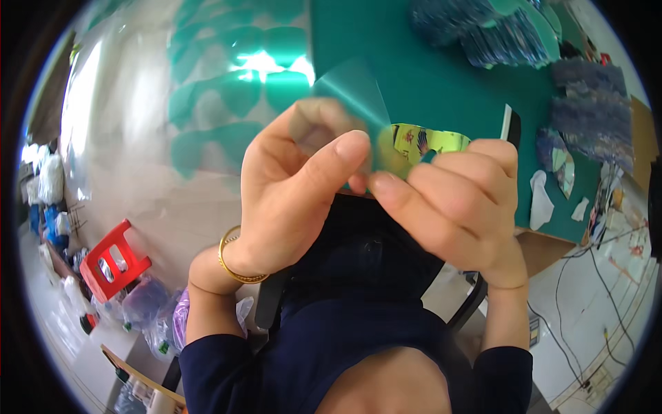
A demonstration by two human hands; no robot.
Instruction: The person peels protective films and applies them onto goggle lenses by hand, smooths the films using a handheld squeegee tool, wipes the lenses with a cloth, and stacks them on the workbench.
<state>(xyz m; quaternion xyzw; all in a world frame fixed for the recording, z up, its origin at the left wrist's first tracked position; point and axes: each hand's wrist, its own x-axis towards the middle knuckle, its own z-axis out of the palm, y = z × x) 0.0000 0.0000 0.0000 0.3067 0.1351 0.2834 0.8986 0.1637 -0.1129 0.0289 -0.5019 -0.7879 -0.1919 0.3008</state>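
Note:
My left hand (293,183), with a gold bangle on its wrist, pinches a thin translucent green film (348,90) between thumb and fingers. My right hand (448,200) grips a shiny yellow-green holographic cut-out piece (420,141). The film lifts away from that piece where the two thumbs meet. Both hands are held close to the camera, above my dark blue lap and in front of the green cutting mat (441,90).
Stacks of dark shiny cut-out pieces (593,110) lie on the mat at the upper right. A clear sheet with green cut shapes (234,90) hangs at the upper left. A red plastic stool (110,259) and plastic bags stand on the floor at the left. Cables run along the floor at the right.

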